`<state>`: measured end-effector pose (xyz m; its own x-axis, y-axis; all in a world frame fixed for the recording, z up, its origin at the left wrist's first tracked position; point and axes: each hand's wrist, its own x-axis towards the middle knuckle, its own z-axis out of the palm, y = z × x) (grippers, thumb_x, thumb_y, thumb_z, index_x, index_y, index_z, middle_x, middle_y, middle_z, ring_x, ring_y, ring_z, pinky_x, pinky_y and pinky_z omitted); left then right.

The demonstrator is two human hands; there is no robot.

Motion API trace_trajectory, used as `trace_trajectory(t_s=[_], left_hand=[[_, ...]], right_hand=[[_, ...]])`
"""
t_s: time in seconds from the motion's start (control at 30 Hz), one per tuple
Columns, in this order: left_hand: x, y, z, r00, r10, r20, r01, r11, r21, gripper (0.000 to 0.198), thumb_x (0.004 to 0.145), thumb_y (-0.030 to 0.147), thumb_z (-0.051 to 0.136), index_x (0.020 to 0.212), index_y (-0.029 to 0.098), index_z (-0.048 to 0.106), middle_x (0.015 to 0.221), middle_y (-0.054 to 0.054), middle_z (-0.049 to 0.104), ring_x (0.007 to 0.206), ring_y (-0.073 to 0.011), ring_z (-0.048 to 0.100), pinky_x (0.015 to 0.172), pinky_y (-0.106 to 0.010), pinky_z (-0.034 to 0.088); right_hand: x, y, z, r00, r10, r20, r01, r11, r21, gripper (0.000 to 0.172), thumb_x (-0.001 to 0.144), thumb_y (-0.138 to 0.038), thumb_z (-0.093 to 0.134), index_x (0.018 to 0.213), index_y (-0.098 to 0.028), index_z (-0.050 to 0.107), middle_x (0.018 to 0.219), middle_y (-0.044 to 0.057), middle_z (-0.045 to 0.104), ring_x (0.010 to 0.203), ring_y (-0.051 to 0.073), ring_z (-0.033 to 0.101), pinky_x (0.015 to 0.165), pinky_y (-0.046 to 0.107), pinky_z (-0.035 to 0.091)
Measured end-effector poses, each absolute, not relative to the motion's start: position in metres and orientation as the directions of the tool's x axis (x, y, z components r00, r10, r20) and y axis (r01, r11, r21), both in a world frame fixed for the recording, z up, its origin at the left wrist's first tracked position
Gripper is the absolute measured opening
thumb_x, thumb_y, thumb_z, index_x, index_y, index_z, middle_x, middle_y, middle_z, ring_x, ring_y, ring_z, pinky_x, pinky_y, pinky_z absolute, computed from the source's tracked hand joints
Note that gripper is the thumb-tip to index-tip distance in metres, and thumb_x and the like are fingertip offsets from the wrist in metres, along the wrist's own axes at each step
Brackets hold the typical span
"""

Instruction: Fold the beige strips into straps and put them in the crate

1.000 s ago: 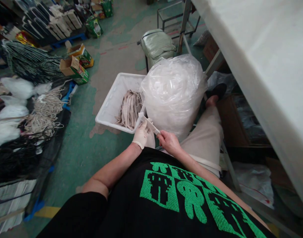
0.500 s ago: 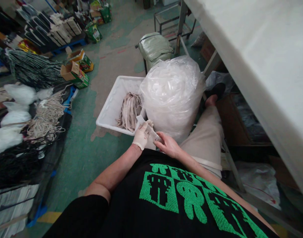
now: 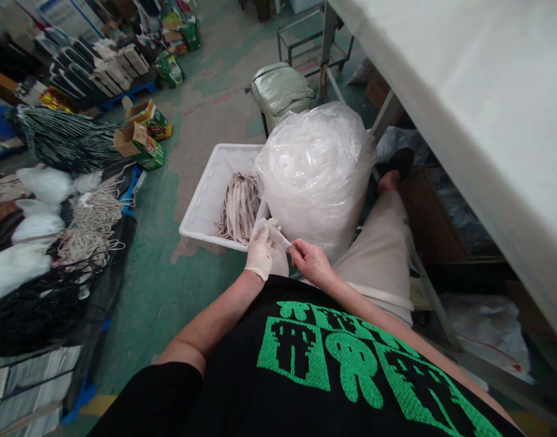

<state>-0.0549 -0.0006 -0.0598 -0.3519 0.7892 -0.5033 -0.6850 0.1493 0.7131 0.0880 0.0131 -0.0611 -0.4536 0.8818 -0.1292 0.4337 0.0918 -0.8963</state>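
Note:
In front of my lap, my left hand (image 3: 260, 252), in a pale glove, is closed on a translucent white plastic strip (image 3: 279, 236). My right hand (image 3: 311, 262), bare, pinches the strip's right end with bent fingers. What lies inside or beneath the strip is hard to make out. Just beyond my left hand stands a white plastic tub (image 3: 200, 193) holding a bundle of flat beige straps (image 3: 239, 207). A big clear plastic bag (image 3: 317, 176), bulging with whitish contents, rises behind my right hand and overlaps the tub's right side.
A white-covered table (image 3: 478, 91) spans the upper right, with metal legs below. Behind the bag sits a wrapped green bundle (image 3: 280, 91). On the left, pale cords (image 3: 93, 218), dark green cords (image 3: 64, 136) and opened cartons (image 3: 139, 145) lie about the floor.
My right-hand fingers have closed in on the strip's end, where they were more spread before. The strip now looks more see-through and turned between my hands. The view has shifted slightly.

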Motion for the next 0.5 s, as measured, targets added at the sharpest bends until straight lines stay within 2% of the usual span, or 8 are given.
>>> trace_trajectory(t_s=[0.07, 0.2, 0.37, 0.5], left_hand=[[-0.0563, -0.0007, -0.0616, -0.371, 0.783, -0.500, -0.681, 0.136, 0.719, 0.028, 0.079, 0.035, 0.079, 0.101, 0.018, 0.074, 0.115, -0.010, 0.075, 0.117, -0.0248, 0.067, 0.102, -0.035, 0.050], [-0.0521, -0.0061, -0.0659, -0.271, 0.816, -0.511, -0.681, 0.213, 0.701, 0.033, 0.076, 0.032, 0.082, 0.104, 0.017, 0.073, 0.112, -0.010, 0.076, 0.107, -0.0236, 0.071, 0.097, -0.035, 0.052], [-0.0545, -0.0035, -0.0661, -0.330, 0.794, -0.511, -0.684, 0.172, 0.709, 0.027, 0.081, 0.034, 0.078, 0.103, 0.018, 0.073, 0.113, -0.009, 0.075, 0.111, -0.0221, 0.069, 0.099, -0.033, 0.050], [-0.0518, -0.0043, -0.0673, -0.270, 0.791, -0.548, -0.682, 0.245, 0.689, 0.030, 0.077, 0.033, 0.081, 0.100, 0.016, 0.073, 0.106, -0.011, 0.076, 0.109, -0.0253, 0.070, 0.098, -0.037, 0.050]], right_hand=[[0.0884, 0.0135, -0.0616, -0.449, 0.884, -0.134, 0.443, 0.090, -0.892, 0.023, 0.094, -0.032, 0.048, 0.075, -0.023, 0.056, 0.058, -0.002, 0.063, 0.051, 0.014, 0.053, 0.055, 0.024, 0.035], [0.0878, 0.0135, -0.0595, -0.444, 0.886, -0.130, 0.444, 0.092, -0.891, 0.024, 0.094, -0.031, 0.048, 0.071, -0.023, 0.052, 0.057, -0.002, 0.061, 0.051, 0.013, 0.053, 0.054, 0.023, 0.034], [0.0885, 0.0123, -0.0582, -0.436, 0.887, -0.154, 0.440, 0.060, -0.896, 0.024, 0.095, -0.033, 0.047, 0.074, -0.023, 0.054, 0.060, -0.002, 0.063, 0.051, 0.014, 0.053, 0.054, 0.023, 0.035], [0.0898, 0.0119, -0.0600, -0.439, 0.886, -0.152, 0.436, 0.062, -0.898, 0.024, 0.094, -0.031, 0.047, 0.072, -0.023, 0.053, 0.059, -0.001, 0.063, 0.052, 0.014, 0.054, 0.055, 0.024, 0.036]])
